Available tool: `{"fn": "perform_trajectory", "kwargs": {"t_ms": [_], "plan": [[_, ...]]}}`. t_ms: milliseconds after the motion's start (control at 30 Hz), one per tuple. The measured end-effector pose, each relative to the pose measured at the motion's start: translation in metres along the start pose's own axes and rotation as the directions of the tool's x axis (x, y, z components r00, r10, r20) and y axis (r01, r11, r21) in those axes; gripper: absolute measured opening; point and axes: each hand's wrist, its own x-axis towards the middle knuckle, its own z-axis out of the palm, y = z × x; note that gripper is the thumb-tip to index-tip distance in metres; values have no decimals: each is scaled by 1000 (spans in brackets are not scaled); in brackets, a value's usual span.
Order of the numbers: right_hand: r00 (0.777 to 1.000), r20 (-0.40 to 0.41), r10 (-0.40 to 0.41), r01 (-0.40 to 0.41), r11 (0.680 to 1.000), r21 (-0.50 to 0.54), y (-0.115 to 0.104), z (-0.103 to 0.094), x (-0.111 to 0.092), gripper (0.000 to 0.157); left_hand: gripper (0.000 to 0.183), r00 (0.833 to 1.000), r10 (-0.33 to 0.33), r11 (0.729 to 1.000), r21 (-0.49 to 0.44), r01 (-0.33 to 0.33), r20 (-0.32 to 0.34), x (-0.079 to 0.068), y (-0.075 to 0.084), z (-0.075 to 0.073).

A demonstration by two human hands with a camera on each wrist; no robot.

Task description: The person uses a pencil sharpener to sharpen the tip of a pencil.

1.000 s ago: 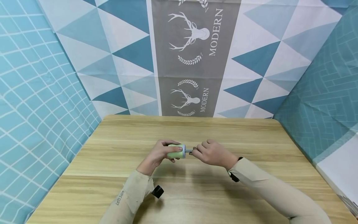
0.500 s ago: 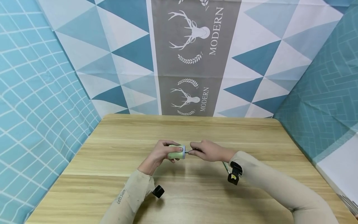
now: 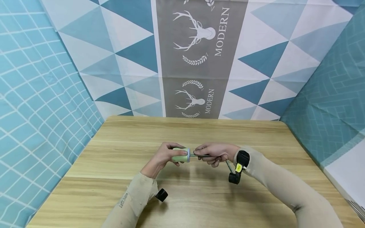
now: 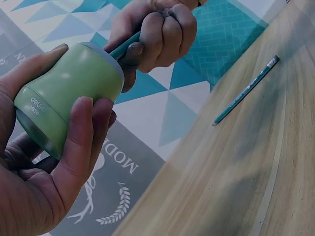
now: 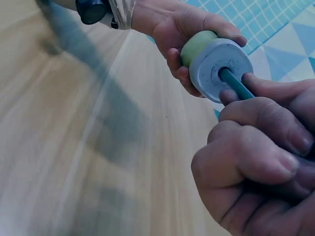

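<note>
My left hand (image 3: 163, 155) grips a green pencil sharpener (image 4: 74, 81) by its sides, thumb and fingers around it. Its light grey end (image 5: 209, 73) has a round hole and faces the right. Into that hole runs a dark green pencil (image 5: 236, 84), its tip hidden inside. The right hand (image 3: 214, 153) pinches the pencil a short way out from the sharpener, the other fingers curled. Both hands are held up over the wooden table, with the sharpener lying sideways.
A second green pencil (image 4: 246, 91) lies on the wooden table (image 3: 182, 133), partly behind the right wrist in the head view. Small black cameras (image 3: 161, 195) hang at both wrists. Patterned cloth walls (image 3: 191, 63) stand around the table's back and sides.
The right hand has turned over around the pencil, from its back facing up to its fingers and palm side showing. The left hand and sharpener have stayed nearly still.
</note>
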Motion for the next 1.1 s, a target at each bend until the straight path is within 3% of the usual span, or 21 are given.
{"fn": "perform_trajectory", "kwargs": {"t_ms": [133, 233, 333, 433, 500, 533, 600, 633, 700, 733, 800, 867, 933, 1000, 1067, 1100], "plan": [[998, -64, -27, 20, 993, -119, -2, 2, -2, 29, 36, 1000, 1, 1000, 12, -1, 1, -1, 2, 0], [988, -126, -87, 48, 957, -286, -7, 4, -6, 33, 37, 1000, 6, 1000, 19, -6, 6, -1, 4, -1], [964, -179, -197, 100, 892, -441, -10, 7, -12, 32, 37, 1000, 13, 1000, 22, -14, 16, -1, 3, -3], [898, -224, -380, 177, 776, -605, -9, 11, -18, 22, 36, 1000, 15, 1000, 13, -15, 17, -1, 2, -4], [821, -201, -534, 233, 636, -736, -6, 16, -20, 14, 35, 1000, 14, 1000, -3, -14, 14, -1, 2, -5], [772, -164, -613, 250, 532, -809, -5, 18, -21, 12, 34, 1000, 14, 1000, -9, -14, 15, -1, 2, -6], [664, -39, -747, 257, 276, -926, -1, 21, -19, 11, 33, 1000, 14, 1000, -20, -14, 16, 0, 1, -7], [608, 42, -793, 239, 132, -962, 2, 23, -17, 12, 32, 1000, 13, 1000, -24, -13, 17, -1, 1, -8], [508, 202, -838, 142, -150, -978, 7, 24, -13, 9, 32, 1000, 11, 1000, -28, -10, 20, -1, 1, -8], [470, 271, -840, 74, -269, -960, 8, 25, -11, 10, 32, 1000, 9, 999, -32, -8, 20, -1, 1, -8], [430, 386, -816, -64, -455, -888, 12, 24, -7, 17, 32, 1000, 6, 999, -40, -5, 24, -1, 1, -8], [421, 462, -780, -183, -572, -800, 14, 23, -4, 28, 32, 1000, 5, 999, -41, -4, 26, -1, 2, -8], [429, 500, -752, -253, -632, -733, 17, 22, -3, 33, 33, 1000, 5, 999, -36, -4, 23, -1, 2, -7], [444, 506, -739, -270, -649, -711, 19, 21, -1, 36, 34, 1000, 3, 1000, -23, -3, 18, -1, 2, -7], [475, 476, -740, -218, -623, -752, 20, 22, 0, 36, 35, 1000, 0, 1000, -6, 0, 11, -1, 2, -7], [494, 453, -742, -172, -594, -786, 21, 22, 1, 31, 35, 1000, -4, 1000, -2, 4, 7, -1, 2, -7]]}}
